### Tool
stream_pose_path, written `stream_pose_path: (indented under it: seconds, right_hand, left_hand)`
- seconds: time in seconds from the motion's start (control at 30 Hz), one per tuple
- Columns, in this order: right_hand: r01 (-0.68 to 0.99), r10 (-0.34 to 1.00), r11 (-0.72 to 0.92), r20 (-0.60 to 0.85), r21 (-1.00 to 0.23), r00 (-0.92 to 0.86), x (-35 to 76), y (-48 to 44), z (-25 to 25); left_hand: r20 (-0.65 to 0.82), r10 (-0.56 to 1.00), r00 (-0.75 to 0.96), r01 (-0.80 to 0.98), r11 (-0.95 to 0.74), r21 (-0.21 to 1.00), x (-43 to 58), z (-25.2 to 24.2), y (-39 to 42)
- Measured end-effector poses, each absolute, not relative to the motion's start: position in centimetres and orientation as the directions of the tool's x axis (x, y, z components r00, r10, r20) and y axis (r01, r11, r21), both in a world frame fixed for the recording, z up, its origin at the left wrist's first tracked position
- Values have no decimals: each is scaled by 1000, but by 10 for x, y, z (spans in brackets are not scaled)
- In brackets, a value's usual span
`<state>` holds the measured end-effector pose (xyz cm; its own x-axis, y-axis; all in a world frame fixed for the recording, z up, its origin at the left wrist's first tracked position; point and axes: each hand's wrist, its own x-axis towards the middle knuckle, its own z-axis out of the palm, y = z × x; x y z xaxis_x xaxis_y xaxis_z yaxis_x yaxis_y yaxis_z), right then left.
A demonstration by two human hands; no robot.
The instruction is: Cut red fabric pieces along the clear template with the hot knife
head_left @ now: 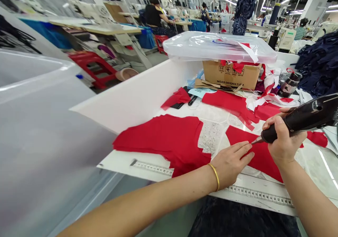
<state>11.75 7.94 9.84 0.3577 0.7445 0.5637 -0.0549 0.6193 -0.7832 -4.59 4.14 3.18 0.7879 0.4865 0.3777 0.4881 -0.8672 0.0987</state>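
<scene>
My left hand [232,159] lies flat with fingers stretched out on a red fabric piece [260,152] on the white table [126,103]. My right hand [282,138] is wrapped round a black hand-held tool [303,119] whose metal tip touches the red fabric just beyond my left fingertips. A larger stack of red fabric [166,138] lies to the left of my left hand. A gold bangle sits on my left wrist.
A cardboard box [232,75] under a clear plastic lid [219,47] stands at the back, among red and white scraps. A measuring tape [260,194] runs along the near table edge. Dark blue cloth [319,64] is piled at right. People work at distant tables.
</scene>
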Motion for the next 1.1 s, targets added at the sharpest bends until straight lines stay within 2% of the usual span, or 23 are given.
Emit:
stream_pose_path:
  seconds: [0.13, 0.23, 0.4, 0.57, 0.67, 1.1]
  right_hand:
    - [-81, 744, 625, 561, -776, 363, 101, 103, 96]
    - [-126, 761, 609, 532, -783, 372, 88, 116, 96]
    - [-134, 774, 597, 524, -791, 355, 69, 130, 97]
    - [-137, 791, 576, 507, -806, 342, 56, 141, 93]
    - [-142, 787, 584, 514, -799, 343, 53, 144, 93]
    - [-161, 788, 592, 525, -790, 322, 50, 147, 90]
  left_hand:
    - [381, 512, 770, 553, -833, 2, -43, 27, 52]
    - [392, 537, 747, 589, -808, -15, -42, 21, 54]
    - [440, 539, 718, 578, -814, 53, -38, 14, 53]
    - [351, 597, 721, 584, -797, 155, -37, 13, 50]
    - [299, 601, 741, 577, -798, 175, -39, 13, 45]
    - [311, 606, 732, 572, -795, 203, -34, 2, 40]
